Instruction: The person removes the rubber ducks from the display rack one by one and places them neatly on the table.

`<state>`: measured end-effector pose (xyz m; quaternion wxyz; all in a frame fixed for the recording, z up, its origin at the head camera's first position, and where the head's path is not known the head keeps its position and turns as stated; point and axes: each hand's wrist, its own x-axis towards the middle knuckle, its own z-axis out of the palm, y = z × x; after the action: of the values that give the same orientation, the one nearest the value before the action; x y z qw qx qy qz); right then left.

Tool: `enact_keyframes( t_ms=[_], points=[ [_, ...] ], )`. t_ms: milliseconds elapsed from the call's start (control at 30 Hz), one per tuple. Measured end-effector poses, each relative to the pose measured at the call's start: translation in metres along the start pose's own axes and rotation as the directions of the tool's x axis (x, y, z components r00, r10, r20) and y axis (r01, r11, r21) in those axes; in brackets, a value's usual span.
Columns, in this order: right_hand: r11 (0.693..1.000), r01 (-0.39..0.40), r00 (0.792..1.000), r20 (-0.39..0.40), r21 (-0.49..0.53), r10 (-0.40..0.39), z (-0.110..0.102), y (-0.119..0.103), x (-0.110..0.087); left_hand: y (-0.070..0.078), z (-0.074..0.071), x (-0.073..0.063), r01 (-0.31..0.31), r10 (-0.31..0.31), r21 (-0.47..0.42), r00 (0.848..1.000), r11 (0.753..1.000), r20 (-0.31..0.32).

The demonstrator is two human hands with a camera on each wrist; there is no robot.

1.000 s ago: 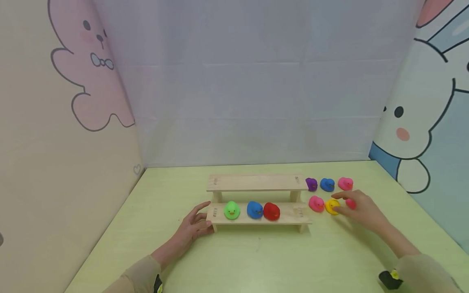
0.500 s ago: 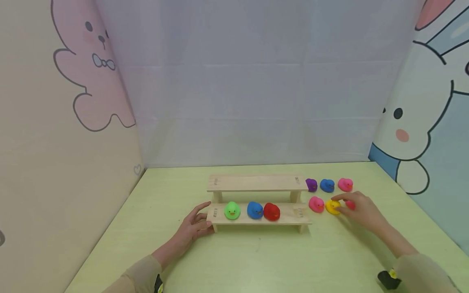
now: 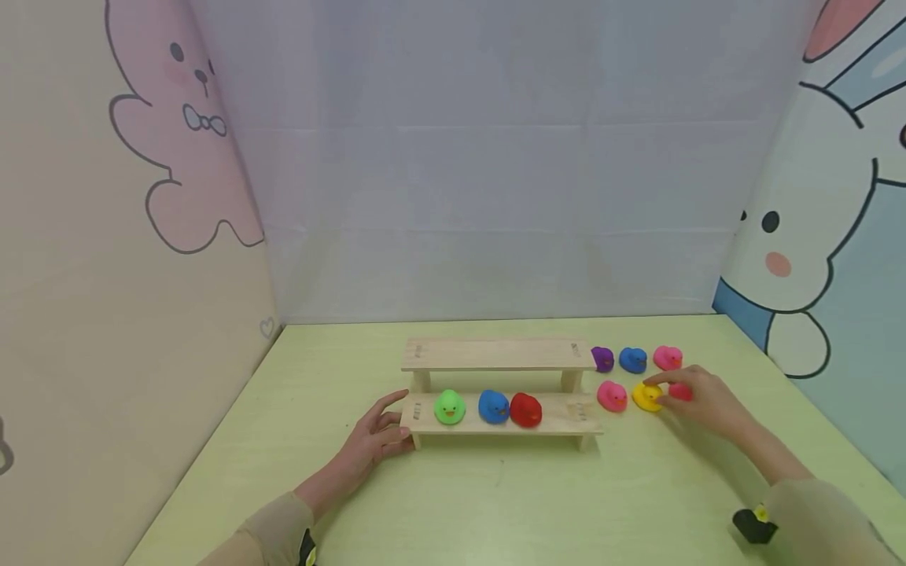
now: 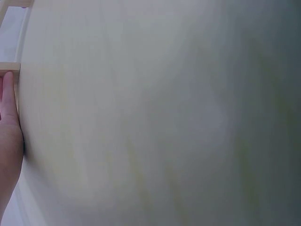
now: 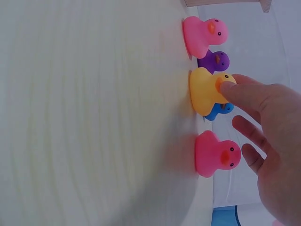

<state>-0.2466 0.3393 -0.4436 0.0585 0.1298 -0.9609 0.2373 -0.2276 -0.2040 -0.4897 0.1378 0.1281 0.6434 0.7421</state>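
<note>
In the head view my left hand (image 3: 371,432) holds the left end of a two-step wooden rack (image 3: 499,354), its fingers spread along the lower board's end. The left wrist view has a finger (image 4: 8,96) against the underside of a board. Three rubber ducks sit on the lower step: green (image 3: 449,407), blue (image 3: 493,407) and red (image 3: 526,410). Right of the rack, my right hand (image 3: 704,405) pinches a yellow rubber duck (image 5: 204,92) by the head between thumb and index finger. The duck stands upright, its base at the table surface.
Beside the yellow duck are a pink duck (image 3: 612,396) and a deeper pink duck (image 5: 217,154). Behind them stand purple (image 3: 603,359), blue (image 3: 633,360) and pink (image 3: 668,358) ducks in a row. Printed cloth walls (image 3: 495,196) enclose the table (image 3: 510,503).
The yellow duck has shifted slightly to the right with my right hand. My left hand stays at the rack's left end, and the other ducks have kept their places.
</note>
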Motion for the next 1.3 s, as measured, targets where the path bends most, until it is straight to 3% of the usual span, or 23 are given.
enact_keyframes(
  t_ms=[267, 667, 1300],
  points=[
    [1.000, -0.014, 1.000, 0.015, 0.007, 0.014, -0.0019, 0.0008, 0.0024, 0.0002, 0.0005, -0.0003, 0.003, -0.003, 0.004, 1.000, 1.000, -0.008],
    [0.999, 0.020, 0.998, -0.065, -0.048, -0.023, 0.0033, -0.0005, -0.0008, 0.0003, -0.0001, 0.0012, 0.008, -0.008, -0.002, 1.000, 1.000, -0.008],
    [0.999, 0.020, 0.999, -0.047, -0.043, -0.022, 0.0032, 0.0006, 0.0001, -0.0016, -0.0015, 0.0012, 0.023, -0.023, 0.006, 1.000, 1.000, -0.007]
  ],
)
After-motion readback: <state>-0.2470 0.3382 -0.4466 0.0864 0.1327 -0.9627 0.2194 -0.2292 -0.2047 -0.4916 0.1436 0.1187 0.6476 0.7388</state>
